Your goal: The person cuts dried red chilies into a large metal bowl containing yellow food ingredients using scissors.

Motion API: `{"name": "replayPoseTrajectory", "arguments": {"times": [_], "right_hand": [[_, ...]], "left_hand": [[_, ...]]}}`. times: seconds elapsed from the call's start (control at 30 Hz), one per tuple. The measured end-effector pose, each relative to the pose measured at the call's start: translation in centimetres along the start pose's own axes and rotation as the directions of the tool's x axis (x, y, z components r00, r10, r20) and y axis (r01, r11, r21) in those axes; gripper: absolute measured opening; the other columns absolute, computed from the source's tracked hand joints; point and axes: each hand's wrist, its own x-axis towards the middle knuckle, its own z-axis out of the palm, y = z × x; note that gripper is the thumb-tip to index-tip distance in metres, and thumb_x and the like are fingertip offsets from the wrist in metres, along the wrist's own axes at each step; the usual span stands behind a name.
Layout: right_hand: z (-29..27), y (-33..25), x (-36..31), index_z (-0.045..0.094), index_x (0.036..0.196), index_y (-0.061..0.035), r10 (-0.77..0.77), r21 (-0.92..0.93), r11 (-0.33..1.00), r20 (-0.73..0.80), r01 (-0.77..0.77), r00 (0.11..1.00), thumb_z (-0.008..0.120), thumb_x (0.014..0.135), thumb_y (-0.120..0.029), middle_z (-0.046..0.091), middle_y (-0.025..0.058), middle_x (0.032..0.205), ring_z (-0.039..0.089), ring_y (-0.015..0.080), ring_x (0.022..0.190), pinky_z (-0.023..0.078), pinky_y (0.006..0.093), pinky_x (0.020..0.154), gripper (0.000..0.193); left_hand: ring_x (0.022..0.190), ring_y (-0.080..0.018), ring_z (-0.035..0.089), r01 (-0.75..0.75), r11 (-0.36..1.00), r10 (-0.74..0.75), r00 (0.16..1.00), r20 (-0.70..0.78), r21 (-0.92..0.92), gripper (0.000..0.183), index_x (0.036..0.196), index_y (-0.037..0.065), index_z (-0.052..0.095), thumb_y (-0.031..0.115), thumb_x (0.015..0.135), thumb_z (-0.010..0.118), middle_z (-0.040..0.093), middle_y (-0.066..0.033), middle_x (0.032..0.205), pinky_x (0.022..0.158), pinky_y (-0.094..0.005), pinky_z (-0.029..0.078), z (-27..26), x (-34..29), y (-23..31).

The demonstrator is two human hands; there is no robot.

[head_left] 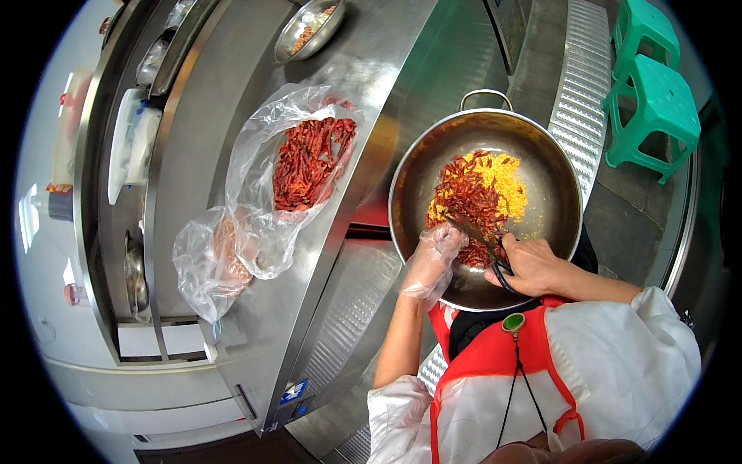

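A wide steel pan (573, 174) rests at my lap, holding cut dried red chillies (466, 185) beside a heap of yellow grains (506, 184). My left hand (434, 254), in a clear plastic glove, is closed over the pan's near left part, with dried chillies at its fingertips; its grip is partly hidden. Black-handled scissors (502, 267) are in my right hand (529, 265), which is bare, its fingers around the handles. The blades point toward the gloved fingers, above the chillies, and are hard to make out.
Left of me, a steel counter (371, 73) carries an open plastic bag of whole dried chillies (309, 162), another clear bag (212, 259) with pale brownish contents, and a steel bowl (311, 31). Green plastic stools (657, 100) stand at the far right. Shelves (151, 232) line the left.
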Motion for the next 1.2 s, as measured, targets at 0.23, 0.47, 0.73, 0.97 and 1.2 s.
{"name": "replayPoseTrajectory", "arguments": {"times": [0.23, 0.47, 0.73, 0.97, 1.2], "right_hand": [[-0.2, -0.2, 0.0, 0.045, 0.092, 0.0115, -0.034, -0.036, 0.999, 0.018, 0.035, 0.999, 0.048, 0.081, -0.062, 0.061, 0.0265, 0.073, 0.062, 0.0403, 0.072, 0.047, 0.0459, 0.071, 0.074], [0.1, -0.3, 0.0, 0.045, 0.089, 0.011, -0.05, -0.047, 0.998, -0.069, 0.047, 0.996, 0.053, 0.08, -0.058, 0.061, 0.0264, 0.072, 0.062, 0.0394, 0.071, 0.048, 0.0448, 0.068, 0.07], [0.4, -0.3, 0.0, 0.046, 0.085, 0.0087, -0.062, -0.09, 0.995, -0.115, 0.052, 0.991, 0.054, 0.079, -0.058, 0.061, 0.0248, 0.069, 0.062, 0.0388, 0.068, 0.048, 0.0448, 0.065, 0.067], [0.5, -0.3, -0.1, 0.045, 0.085, 0.0086, -0.056, -0.08, 0.996, -0.125, 0.047, 0.991, 0.055, 0.08, -0.057, 0.06, 0.0252, 0.069, 0.062, 0.0393, 0.068, 0.048, 0.0454, 0.065, 0.066], [0.5, -0.2, -0.2, 0.045, 0.086, 0.0092, -0.059, -0.068, 0.996, -0.125, 0.05, 0.99, 0.054, 0.08, -0.057, 0.06, 0.0261, 0.07, 0.062, 0.0398, 0.069, 0.048, 0.0453, 0.066, 0.067]], "left_hand": [[0.075, -0.0066, 0.046, 0.036, 0.976, -0.044, 0.999, -0.029, -0.214, 0.015, 0.081, 0.009, 0.056, 0.02, 0.091, 0.056, 0.053, 0.0019, 0.079, 0.07, -0.0219, 0.038, 0.7, -1.5, 1.5], [0.075, -0.0059, 0.047, -0.116, 0.989, 0.125, 0.987, -0.098, 0.096, 0.013, 0.088, 0.005, 0.058, 0.018, 0.086, 0.057, 0.055, 0.0028, 0.083, 0.067, -0.0222, 0.038, 1.1, -0.3, -0.8], [0.083, -0.0069, 0.049, -0.184, 0.983, 0.183, 0.978, -0.098, 0.004, 0.021, 0.1, 0.002, 0.059, 0.019, 0.093, 0.05, 0.057, 0.0014, 0.093, 0.072, -0.0234, 0.041, 1.3, 0.5, -2.8], [0.081, -0.0062, 0.048, -0.218, 0.975, 0.221, 0.969, -0.11, 0.036, 0.021, 0.1, 0.001, 0.059, 0.019, 0.094, 0.05, 0.056, 0.0028, 0.092, 0.071, -0.0227, 0.04, 1.3, 0.8, -3.6], [0.073, -0.0063, 0.043, -0.183, 0.921, 0.224, 0.971, -0.085, 0.343, 0.02, 0.088, 0.002, 0.056, 0.02, 0.093, 0.049, 0.051, 0.0044, 0.08, 0.064, -0.0232, 0.038, 0.8, 0.8, -2.8]]}}
